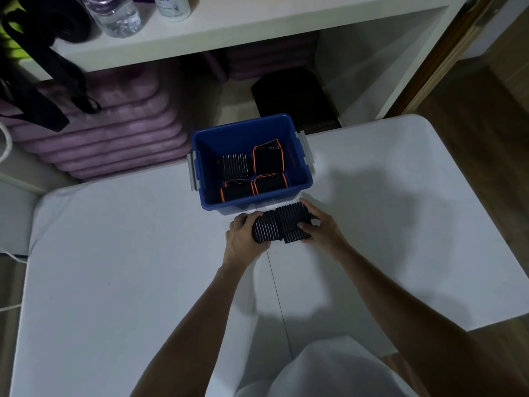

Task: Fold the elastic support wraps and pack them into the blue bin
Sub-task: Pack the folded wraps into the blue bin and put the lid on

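A black elastic wrap with thin white stripes [282,226] lies partly folded on the white table, just in front of the blue bin [303,179]. My left hand [243,239] grips its left end, fingers curled round the rolled edge. My right hand [323,227] holds its right end, thumb on top. Inside the bin lie several folded wraps: one striped wrap [234,166] at the back left and three black wraps with orange trim [268,161], [237,191], [270,183].
The white table [114,267] has a seam down its middle. Behind it, stacked purple mats [120,130] and a black box [294,96] sit under a white shelf [229,27] holding bottles. Black straps [43,81] hang at the left. Wooden floor lies to the right.
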